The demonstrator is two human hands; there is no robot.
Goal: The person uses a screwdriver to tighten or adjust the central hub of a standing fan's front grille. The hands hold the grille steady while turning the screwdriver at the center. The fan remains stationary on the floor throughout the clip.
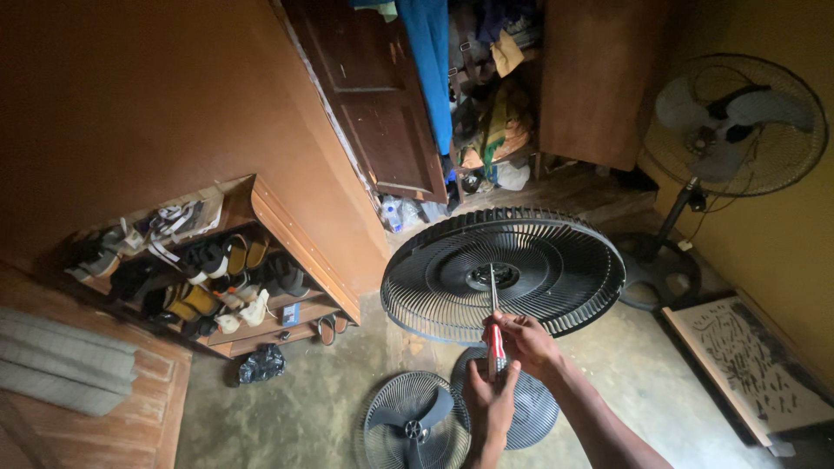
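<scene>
A black round fan guard (530,252) stands raised in the middle of the view. A screwdriver (494,304) with a red handle reaches up to the hub at the guard's centre. My right hand (526,340) grips the handle from the right. My left hand (489,401) holds the handle's lower end from below. On the floor under my hands lie a fan guard with grey blades (415,422) and a second flat guard (524,408).
A standing fan (734,126) stands against the yellow wall at right. A wooden shoe rack (217,278) full of shoes sits at left, an open wardrobe (452,87) with clothes behind. A board (747,365) lies on the floor at right.
</scene>
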